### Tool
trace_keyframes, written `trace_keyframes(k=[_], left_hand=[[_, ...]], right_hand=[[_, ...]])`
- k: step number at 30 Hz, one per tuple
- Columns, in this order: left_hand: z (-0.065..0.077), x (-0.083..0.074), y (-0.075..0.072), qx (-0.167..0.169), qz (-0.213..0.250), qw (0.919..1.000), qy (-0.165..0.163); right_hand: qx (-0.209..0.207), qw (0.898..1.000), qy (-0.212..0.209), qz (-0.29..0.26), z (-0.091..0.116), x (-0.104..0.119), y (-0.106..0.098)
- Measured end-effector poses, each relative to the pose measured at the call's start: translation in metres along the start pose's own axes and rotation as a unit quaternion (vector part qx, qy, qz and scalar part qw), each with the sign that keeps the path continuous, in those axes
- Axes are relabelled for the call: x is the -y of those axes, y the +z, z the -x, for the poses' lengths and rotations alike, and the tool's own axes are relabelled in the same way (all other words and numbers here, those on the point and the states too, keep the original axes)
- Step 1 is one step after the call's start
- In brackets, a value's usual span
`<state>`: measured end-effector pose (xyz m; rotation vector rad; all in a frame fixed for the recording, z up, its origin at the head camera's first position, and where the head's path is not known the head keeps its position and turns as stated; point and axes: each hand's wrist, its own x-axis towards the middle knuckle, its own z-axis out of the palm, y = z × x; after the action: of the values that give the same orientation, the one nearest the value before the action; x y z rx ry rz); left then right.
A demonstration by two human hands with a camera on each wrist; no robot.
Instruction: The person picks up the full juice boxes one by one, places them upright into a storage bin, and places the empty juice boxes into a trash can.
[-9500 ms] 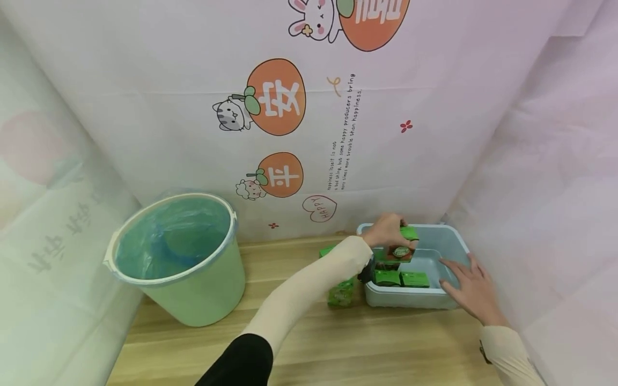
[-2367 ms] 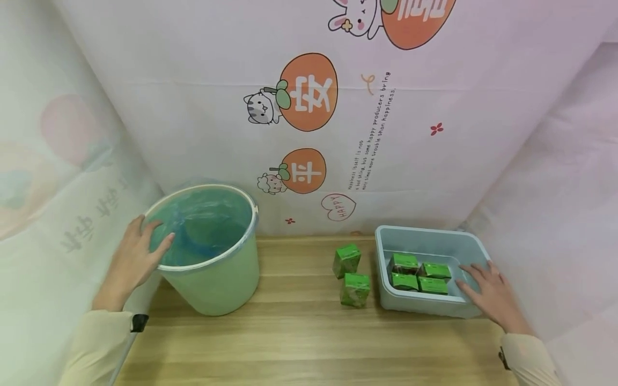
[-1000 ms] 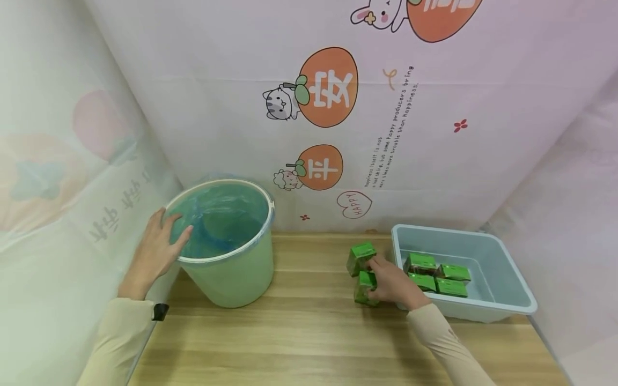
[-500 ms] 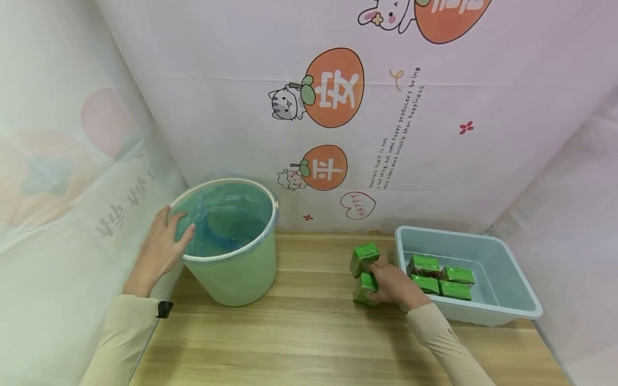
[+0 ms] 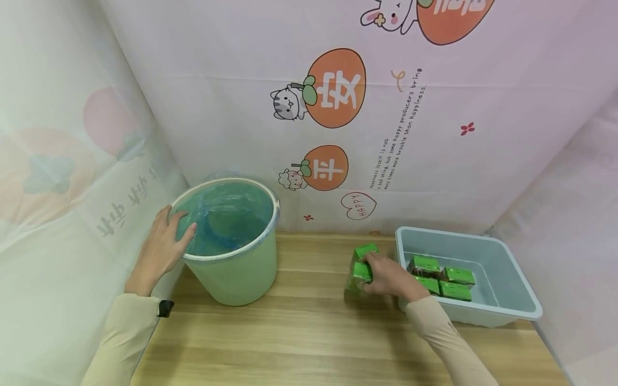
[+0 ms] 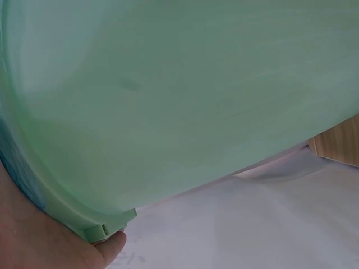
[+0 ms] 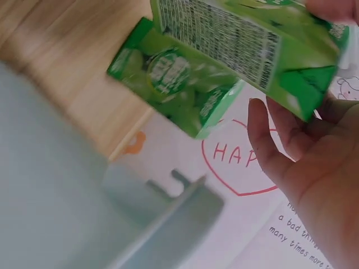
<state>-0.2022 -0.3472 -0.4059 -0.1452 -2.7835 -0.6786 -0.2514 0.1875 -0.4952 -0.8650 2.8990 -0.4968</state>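
At the left stands a pale green bucket (image 5: 236,279) with a thin blue plastic liner inside. My left hand (image 5: 156,249) holds its left rim, some fingers inside. In the left wrist view the same hand (image 6: 39,241) is against the rim, one fingertip beside a small lug. My right hand (image 5: 388,276) grips a green drink carton (image 5: 361,272), raised off the table and tilted. A barcode shows on this carton (image 7: 219,45) in the right wrist view. Just behind it is a second green carton (image 5: 367,249), partly hidden.
A light blue plastic tub (image 5: 504,308) sits right of my right hand, with several green cartons (image 5: 456,290) in its left part. Everything stands on a wood-grain table (image 5: 289,343). White printed sheeting (image 5: 217,118) closes off the back and both sides.
My right hand left the tub and went to the two cartons on the table; the nearer one is now lifted. Earlier my left hand handled a carton in the tub, then moved to the bucket rim.
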Motion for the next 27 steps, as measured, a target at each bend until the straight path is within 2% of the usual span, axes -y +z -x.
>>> trace_keyframes(k=[8,16,23,27], left_hand=[[0.000,0.000,0.001,-0.002,0.007,1.0000,0.002],[0.002,0.002,0.000,-0.009,0.010,0.9999,0.002],[0.000,0.002,0.001,-0.007,0.008,0.9999,0.002],[-0.001,0.002,0.001,-0.005,0.008,1.0000,0.002]], right_hand=[[-0.030,0.998,0.006,-0.063,-0.010,0.010,-0.017],[-0.058,0.993,-0.044,-0.096,-0.029,0.026,-0.043],[-0.061,0.992,-0.059,-0.091,-0.050,0.048,-0.075],[-0.070,0.988,-0.090,-0.103,-0.067,0.063,-0.097]])
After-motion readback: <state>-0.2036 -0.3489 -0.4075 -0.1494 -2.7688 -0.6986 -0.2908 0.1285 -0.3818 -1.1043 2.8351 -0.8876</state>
